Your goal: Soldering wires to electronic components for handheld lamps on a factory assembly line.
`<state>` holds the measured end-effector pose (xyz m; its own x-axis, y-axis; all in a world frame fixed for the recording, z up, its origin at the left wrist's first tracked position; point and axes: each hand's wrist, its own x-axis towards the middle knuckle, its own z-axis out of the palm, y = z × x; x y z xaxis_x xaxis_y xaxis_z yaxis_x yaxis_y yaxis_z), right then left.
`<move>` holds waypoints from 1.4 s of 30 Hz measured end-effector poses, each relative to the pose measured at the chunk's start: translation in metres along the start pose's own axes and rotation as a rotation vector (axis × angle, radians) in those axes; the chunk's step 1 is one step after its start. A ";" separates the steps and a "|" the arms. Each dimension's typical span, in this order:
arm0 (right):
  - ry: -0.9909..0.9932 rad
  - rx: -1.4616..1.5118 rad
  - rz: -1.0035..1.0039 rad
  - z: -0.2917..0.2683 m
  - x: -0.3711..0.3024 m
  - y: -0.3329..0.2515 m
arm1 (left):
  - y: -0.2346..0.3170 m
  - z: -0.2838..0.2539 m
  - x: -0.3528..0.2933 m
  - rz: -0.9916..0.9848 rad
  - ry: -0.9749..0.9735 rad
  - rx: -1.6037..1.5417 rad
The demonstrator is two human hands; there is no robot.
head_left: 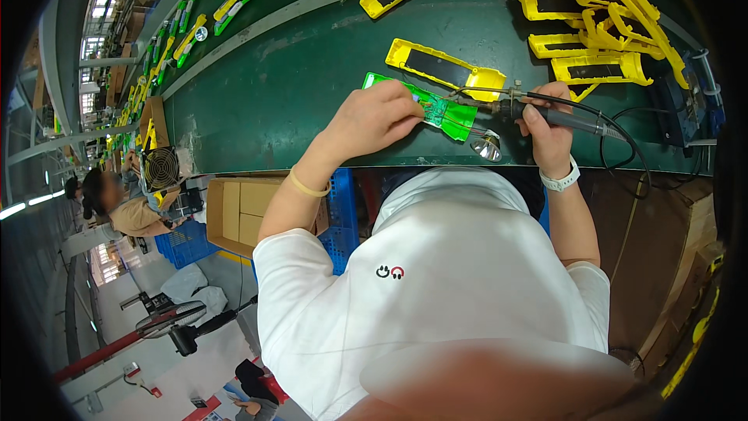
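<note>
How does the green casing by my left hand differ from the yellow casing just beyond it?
The green casing holds a circuit board; the yellow casing shows a dark rectangle. Your left hand is at the green casing; no hand is on the yellow casing. Both are elongated, slanting down rightward.

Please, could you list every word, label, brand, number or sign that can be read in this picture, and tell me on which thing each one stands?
No word or number can be read.
White T-shirt: a small black-and-red emblem on the chest, with no readable lettering.
Green circuit board: any print is too small to read.
Dark blue box at right: any markings are too small and blurred.
</note>
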<state>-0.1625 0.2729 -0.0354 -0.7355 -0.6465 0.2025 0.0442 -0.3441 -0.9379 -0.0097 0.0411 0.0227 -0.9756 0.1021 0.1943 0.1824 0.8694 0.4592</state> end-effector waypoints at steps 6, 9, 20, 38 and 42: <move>0.080 0.040 -0.011 0.000 0.000 0.000 | -0.004 -0.014 0.003 -0.058 0.032 -0.130; 0.066 0.032 -0.020 0.001 0.001 -0.002 | -0.011 -0.009 0.007 0.034 0.005 -0.011; 0.076 -0.009 0.001 0.003 0.000 -0.003 | -0.011 -0.002 0.020 -0.028 0.027 0.047; 0.085 0.000 -0.024 -0.002 0.000 0.000 | -0.010 0.005 0.021 -0.046 0.075 0.039; 0.160 0.037 -0.055 -0.001 0.000 -0.001 | -0.008 0.002 0.019 -0.037 0.069 0.057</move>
<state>-0.1633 0.2736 -0.0343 -0.8359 -0.5102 0.2026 0.0237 -0.4023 -0.9152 -0.0300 0.0370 0.0207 -0.9705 0.0374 0.2380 0.1371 0.8981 0.4178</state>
